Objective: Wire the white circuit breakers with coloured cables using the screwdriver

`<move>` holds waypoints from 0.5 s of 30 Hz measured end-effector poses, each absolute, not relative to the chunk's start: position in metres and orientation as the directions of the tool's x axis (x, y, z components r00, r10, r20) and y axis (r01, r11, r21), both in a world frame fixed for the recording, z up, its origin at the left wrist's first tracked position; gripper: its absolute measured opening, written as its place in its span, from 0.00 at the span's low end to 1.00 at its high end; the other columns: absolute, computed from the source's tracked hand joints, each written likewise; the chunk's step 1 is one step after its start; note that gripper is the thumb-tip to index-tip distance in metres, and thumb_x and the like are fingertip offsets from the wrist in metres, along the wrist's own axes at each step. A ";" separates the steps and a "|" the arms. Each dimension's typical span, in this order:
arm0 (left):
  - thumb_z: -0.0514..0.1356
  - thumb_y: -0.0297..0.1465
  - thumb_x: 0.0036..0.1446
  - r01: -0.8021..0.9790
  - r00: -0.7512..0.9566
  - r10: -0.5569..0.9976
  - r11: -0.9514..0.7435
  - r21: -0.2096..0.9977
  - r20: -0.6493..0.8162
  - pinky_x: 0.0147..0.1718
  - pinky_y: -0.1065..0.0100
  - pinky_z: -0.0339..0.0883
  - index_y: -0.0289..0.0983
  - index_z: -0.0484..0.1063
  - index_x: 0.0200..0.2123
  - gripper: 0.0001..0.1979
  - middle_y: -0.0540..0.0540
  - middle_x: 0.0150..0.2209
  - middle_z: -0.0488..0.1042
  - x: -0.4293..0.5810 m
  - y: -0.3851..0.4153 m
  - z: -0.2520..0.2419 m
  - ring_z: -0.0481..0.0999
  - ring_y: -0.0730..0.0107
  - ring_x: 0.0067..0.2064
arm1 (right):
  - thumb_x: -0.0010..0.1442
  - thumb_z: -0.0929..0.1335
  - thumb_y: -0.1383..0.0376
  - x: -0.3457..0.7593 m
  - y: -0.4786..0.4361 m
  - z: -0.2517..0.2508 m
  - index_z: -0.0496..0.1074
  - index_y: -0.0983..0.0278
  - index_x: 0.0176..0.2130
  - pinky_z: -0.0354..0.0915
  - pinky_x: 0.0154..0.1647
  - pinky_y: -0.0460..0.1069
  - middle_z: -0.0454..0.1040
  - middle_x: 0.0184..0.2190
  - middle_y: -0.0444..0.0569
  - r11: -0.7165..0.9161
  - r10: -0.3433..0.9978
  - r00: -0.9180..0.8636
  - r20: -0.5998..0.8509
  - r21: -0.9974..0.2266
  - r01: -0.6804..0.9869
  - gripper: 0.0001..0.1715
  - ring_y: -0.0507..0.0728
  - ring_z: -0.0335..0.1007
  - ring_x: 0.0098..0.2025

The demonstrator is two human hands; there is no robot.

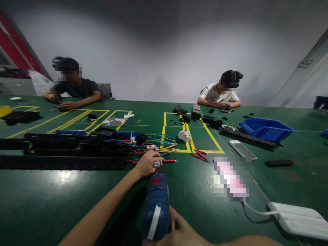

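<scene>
My right hand (180, 227) grips a blue power drill (156, 205) with a strip of white tape on its back. The drill points away from me, toward a small white and blue circuit breaker (157, 164). My left hand (147, 163) is closed around that breaker at the drill's front end; the exact contact of the tip is hidden. Just beyond my fingers sits another white breaker (151, 147) among red, blue and yellow-green wires (164, 138) with metal lugs. These wires come out of long black power strip housings (64, 162) on the left.
A white breaker block (184, 135) stands farther back, with loose red wires (200, 155) nearer. To the right are a blue bin (266, 129), a black strip (248, 139), a phone (242, 150) and a white power bank (299, 218) on a cable. Two people sit across the green table (77, 205).
</scene>
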State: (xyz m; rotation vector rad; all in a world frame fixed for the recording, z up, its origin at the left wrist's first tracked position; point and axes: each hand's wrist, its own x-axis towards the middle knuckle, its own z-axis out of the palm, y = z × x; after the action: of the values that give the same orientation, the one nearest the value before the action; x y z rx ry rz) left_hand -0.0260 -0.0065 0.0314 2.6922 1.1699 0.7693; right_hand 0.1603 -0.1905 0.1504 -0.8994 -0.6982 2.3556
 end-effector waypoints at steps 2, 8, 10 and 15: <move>0.60 0.34 0.58 0.660 0.576 0.711 -0.696 0.284 0.403 0.47 0.58 0.64 0.44 0.77 0.48 0.14 0.44 0.43 0.74 -0.026 -0.007 0.033 0.68 0.60 0.43 | 0.23 0.81 0.72 0.161 -0.189 0.152 0.63 0.62 0.45 0.62 0.39 0.46 0.73 0.30 0.39 -0.748 0.606 -0.653 -0.454 -0.605 -0.274 0.49 0.49 0.69 0.29; 0.61 0.31 0.56 0.665 0.575 0.713 -0.693 0.279 0.401 0.46 0.59 0.64 0.45 0.76 0.48 0.16 0.45 0.43 0.74 -0.025 -0.008 0.033 0.68 0.61 0.44 | 0.20 0.80 0.75 0.160 -0.187 0.151 0.65 0.63 0.43 0.62 0.37 0.45 0.73 0.31 0.38 -0.783 0.594 -0.600 -0.536 -0.555 -0.280 0.48 0.48 0.67 0.27; 0.61 0.31 0.56 0.664 0.576 0.713 -0.693 0.281 0.400 0.46 0.59 0.64 0.45 0.76 0.49 0.16 0.45 0.43 0.74 -0.026 -0.008 0.032 0.68 0.61 0.44 | 0.21 0.80 0.74 0.161 -0.187 0.150 0.65 0.62 0.43 0.61 0.37 0.45 0.72 0.30 0.38 -0.776 0.593 -0.612 -0.523 -0.574 -0.262 0.48 0.48 0.67 0.28; 0.61 0.33 0.58 0.657 0.572 0.713 -0.694 0.295 0.405 0.47 0.59 0.63 0.45 0.76 0.49 0.15 0.45 0.44 0.74 -0.026 -0.008 0.030 0.68 0.60 0.45 | 0.20 0.81 0.71 0.161 -0.184 0.145 0.65 0.63 0.42 0.61 0.36 0.46 0.72 0.28 0.37 -0.757 0.595 -0.610 -0.523 -0.620 -0.207 0.48 0.47 0.65 0.25</move>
State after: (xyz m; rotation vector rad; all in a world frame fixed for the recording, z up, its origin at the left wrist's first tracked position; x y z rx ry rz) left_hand -0.0262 -0.0076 0.0299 2.6855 1.1747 0.7689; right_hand 0.1610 -0.1836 0.1450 -1.0296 -0.7105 2.3594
